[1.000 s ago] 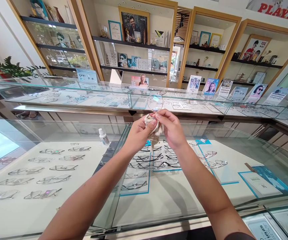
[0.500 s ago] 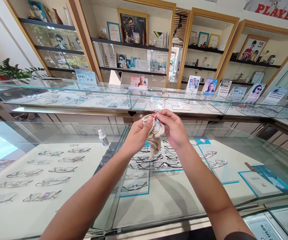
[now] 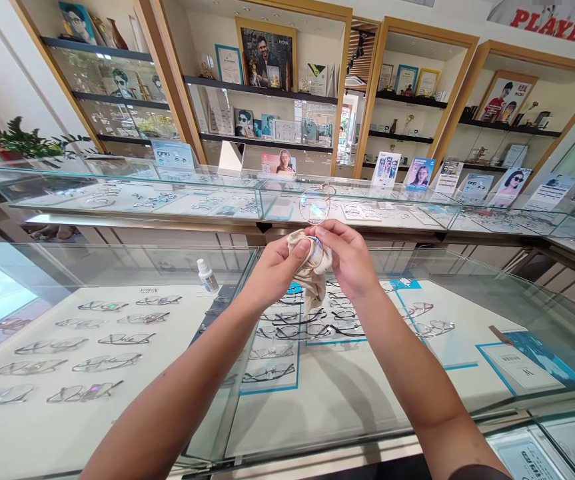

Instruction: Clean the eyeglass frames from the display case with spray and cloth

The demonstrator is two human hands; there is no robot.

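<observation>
Thin-rimmed round eyeglasses (image 3: 314, 204), turned on end, held above the near glass display case (image 3: 317, 403). The left hand (image 3: 276, 272) pinches a crumpled cream cloth (image 3: 313, 285) against the lower lens (image 3: 316, 248); the right hand (image 3: 351, 260) pinches the frame near its middle between thumb and fingertips. Both forearms (image 3: 177, 380) extend forward over the case, which contains rows of spectacles (image 3: 302, 331). Compared with one second earlier, more of the lower lens is exposed.

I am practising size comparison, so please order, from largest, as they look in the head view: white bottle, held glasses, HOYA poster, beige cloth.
1. HOYA poster
2. Beige cloth and held glasses: too alike to rank, both partly hidden
3. White bottle
</observation>
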